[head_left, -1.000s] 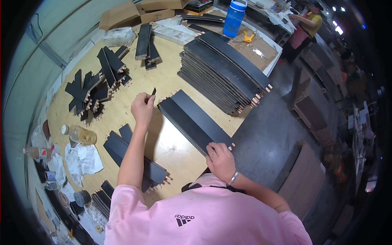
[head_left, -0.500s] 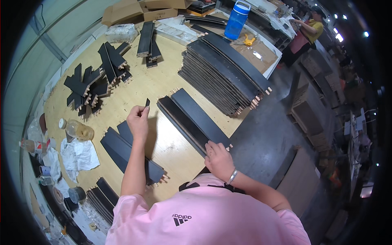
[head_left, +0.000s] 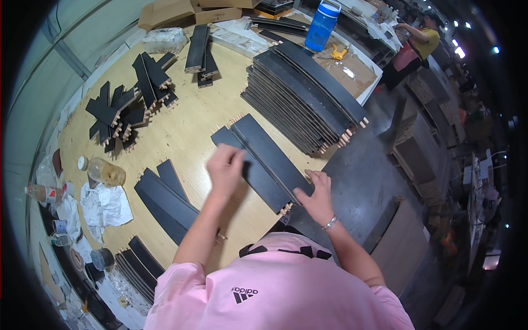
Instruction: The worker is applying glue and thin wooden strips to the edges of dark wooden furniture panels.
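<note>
Two slightly curved black boards with wooden dowels at their ends lie side by side on the table in front of me. My left hand (head_left: 224, 169) is over the left board (head_left: 269, 184), fingers pinched together. A small black strip showed in this pinch a moment earlier; against the dark board I cannot make it out now. At the near end of the right board (head_left: 272, 151), my right hand (head_left: 318, 199) grips across the end, thumb on one side and fingers on the other. More black boards (head_left: 165, 206) lie beside my left forearm, partly covered by it.
A tall stack of black boards (head_left: 302, 99) stands at the back right, near a blue bottle (head_left: 323, 26). Loose short pieces (head_left: 118, 113) are heaped at the back left. A jar of yellowish liquid (head_left: 104, 171) and white cloth (head_left: 104, 204) sit left. Another person (head_left: 412, 47) stands far right.
My left hand has moved right, from beside the boards to over the left one. The left board now lies with its flat face up. My right hand has shifted right to the right board's end.
</note>
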Available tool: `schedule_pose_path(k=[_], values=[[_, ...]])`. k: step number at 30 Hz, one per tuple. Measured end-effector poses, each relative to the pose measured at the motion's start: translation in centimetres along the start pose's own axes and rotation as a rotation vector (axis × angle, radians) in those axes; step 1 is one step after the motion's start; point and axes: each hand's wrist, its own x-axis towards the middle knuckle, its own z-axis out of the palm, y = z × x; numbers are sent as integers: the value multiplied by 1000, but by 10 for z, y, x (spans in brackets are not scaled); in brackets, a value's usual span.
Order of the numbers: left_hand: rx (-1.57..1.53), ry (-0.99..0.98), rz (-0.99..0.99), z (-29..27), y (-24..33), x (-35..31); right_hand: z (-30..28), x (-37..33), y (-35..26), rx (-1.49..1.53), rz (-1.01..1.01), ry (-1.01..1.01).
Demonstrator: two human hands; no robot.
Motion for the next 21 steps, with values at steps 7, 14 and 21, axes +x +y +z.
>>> schedule_pose_path(k=[7, 14, 21], values=[[259, -520, 514, 58, 29, -33, 20, -15, 0, -89, 53, 19], [639, -86, 115, 22, -58, 122, 21, -15, 6, -47, -57, 49], [311, -341, 403, 46, -8, 25, 8, -1, -16, -289, -142, -33]])
